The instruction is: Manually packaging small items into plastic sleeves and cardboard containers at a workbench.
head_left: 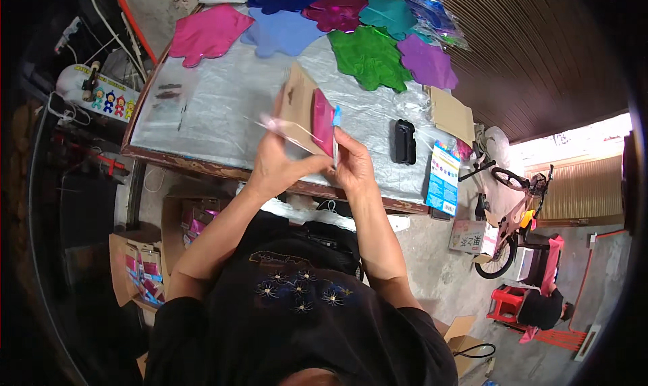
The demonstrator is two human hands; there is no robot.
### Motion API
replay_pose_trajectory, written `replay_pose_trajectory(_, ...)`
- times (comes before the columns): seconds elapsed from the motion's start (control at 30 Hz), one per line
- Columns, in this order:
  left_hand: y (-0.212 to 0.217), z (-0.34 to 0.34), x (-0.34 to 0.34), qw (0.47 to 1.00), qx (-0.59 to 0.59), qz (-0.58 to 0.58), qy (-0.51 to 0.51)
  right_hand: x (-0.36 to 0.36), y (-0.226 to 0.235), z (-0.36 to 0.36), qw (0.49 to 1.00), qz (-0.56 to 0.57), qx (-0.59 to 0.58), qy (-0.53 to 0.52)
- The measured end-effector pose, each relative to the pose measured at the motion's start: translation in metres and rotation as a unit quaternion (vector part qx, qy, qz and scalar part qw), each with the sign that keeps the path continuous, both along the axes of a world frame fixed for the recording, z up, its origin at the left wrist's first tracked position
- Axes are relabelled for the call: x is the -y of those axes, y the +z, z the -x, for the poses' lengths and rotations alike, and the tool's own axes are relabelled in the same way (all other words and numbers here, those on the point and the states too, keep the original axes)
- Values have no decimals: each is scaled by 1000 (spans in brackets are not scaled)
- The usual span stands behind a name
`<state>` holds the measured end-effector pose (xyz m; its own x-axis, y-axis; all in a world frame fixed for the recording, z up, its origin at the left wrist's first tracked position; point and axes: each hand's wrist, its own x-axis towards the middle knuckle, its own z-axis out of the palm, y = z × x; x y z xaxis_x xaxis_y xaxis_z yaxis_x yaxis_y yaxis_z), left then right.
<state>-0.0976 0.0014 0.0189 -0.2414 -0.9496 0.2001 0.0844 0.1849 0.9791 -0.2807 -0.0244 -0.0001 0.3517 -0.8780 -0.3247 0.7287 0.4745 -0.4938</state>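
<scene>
Both hands are over the near edge of the table, holding a brown cardboard piece with a folded magenta foil piece against its right side. My left hand grips the lower left of the cardboard, its thumb reaching across. Clear plastic film, blurred, shows by its fingers. My right hand pinches the lower right edge by the foil, and a small blue piece sticks up above its fingers. Exactly how the film, foil and cardboard are joined cannot be made out.
Flat shiny foil pieces lie along the table's far side, including pink, green and purple. A black holder, blue printed card and cardboard sheets are at right. An open carton holds packets. A person is far right.
</scene>
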Motion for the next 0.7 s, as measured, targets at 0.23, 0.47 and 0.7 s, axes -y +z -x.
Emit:
replay_pose_trajectory(0.23,-16,19,-7,937,-332,-75,75,-2,4,-6,990,81,-89,-76)
replay_pose_trajectory(0.47,-15,21,-8,904,-413,-107,36,-14,5,-16,976,118,-139,-123)
replay_pose_trajectory(0.7,-10,28,-11,905,-414,-90,33,-21,20,-28,955,150,-178,-186)
